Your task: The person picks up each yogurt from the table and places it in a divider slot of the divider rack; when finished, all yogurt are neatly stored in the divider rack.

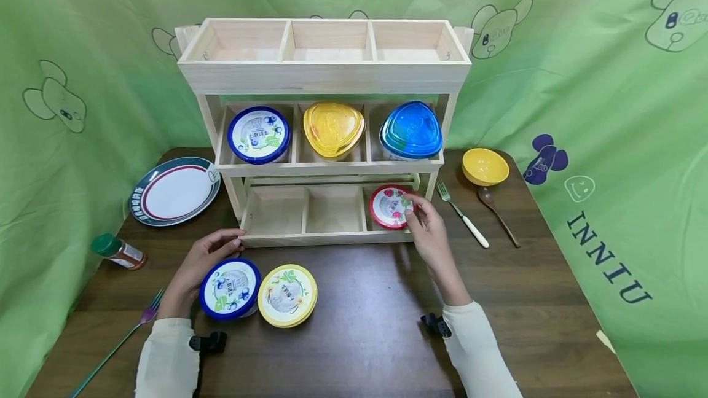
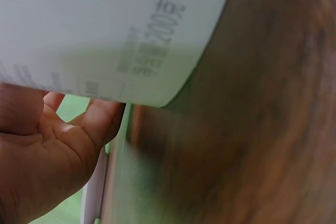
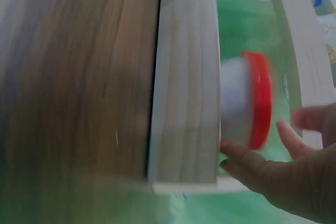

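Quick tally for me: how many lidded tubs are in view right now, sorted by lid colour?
Blue lids: 3
Yellow lids: 2
Red lid: 1, touched by the right hand
Total: 6

Near the dark wooden table's (image 1: 359, 300) left edge, a white plate with dark and red rim bands (image 1: 174, 191) is lying above a green-capped seasoning bottle (image 1: 118, 252) and a green-handled metal fork (image 1: 118, 343). Toward the right edge, a yellow bowl (image 1: 485, 166) is sitting above a white-handled fork (image 1: 462, 213) and a brown wooden spoon (image 1: 498, 207). A green printed cloth (image 1: 614, 109) is hanging behind.
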The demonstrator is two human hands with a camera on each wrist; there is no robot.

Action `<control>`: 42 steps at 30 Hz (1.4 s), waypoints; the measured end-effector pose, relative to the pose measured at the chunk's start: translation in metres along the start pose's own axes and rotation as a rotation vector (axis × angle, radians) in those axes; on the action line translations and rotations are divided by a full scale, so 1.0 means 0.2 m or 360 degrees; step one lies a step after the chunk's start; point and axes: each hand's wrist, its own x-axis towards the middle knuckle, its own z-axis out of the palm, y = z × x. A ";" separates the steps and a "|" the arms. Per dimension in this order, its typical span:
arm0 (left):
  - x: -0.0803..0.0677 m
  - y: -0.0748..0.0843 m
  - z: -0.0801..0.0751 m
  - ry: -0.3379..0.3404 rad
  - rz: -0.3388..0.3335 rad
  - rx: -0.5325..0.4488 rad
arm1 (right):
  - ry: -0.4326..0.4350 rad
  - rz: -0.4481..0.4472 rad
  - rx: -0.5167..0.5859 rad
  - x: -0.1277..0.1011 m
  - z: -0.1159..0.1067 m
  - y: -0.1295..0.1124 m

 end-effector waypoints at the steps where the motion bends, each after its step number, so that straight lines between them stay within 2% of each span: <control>1: 0.00 0.00 0.00 -0.0001 0.0001 -0.0003 | 0.0008 -0.0036 -0.0075 0.00 -0.01 0.00; 3: 0.00 0.00 0.00 -0.0003 0.0003 -0.0009 | 0.0048 -0.0081 -0.0200 -0.02 -0.04 0.00; 5: 0.00 0.00 0.01 -0.0005 0.0003 -0.0008 | 0.0089 -0.0067 -0.0233 -0.04 -0.07 0.00; 11: 0.00 0.00 0.00 0.0001 -0.0002 0.0019 | 0.0217 -0.0004 -0.0121 -0.09 -0.14 -0.01; 15: 0.00 0.00 0.01 0.0001 -0.0019 0.0022 | 0.0302 0.0025 -0.0073 -0.11 -0.15 -0.02; 20: 0.00 0.00 0.01 0.0000 -0.0043 0.0035 | 0.0421 0.0008 0.0058 -0.16 -0.10 -0.04; 23: 0.00 0.00 0.01 0.0003 -0.0047 0.0048 | 0.0426 -0.0035 0.0151 -0.19 -0.03 -0.05; 26: 0.00 0.00 0.00 0.0005 -0.0044 0.0053 | 0.0362 -0.0074 0.0241 -0.23 0.07 -0.06; 31: 0.00 0.01 0.00 -0.0003 0.0002 0.0074 | 0.0179 -0.0098 0.0325 -0.29 0.23 -0.06; 38: -0.01 0.01 0.00 -0.0023 0.0059 0.0069 | -0.0028 -0.0077 0.0277 -0.36 0.38 -0.04; 42: -0.01 0.01 -0.01 -0.0017 0.0069 0.0053 | -0.0203 -0.0068 0.0264 -0.40 0.44 -0.03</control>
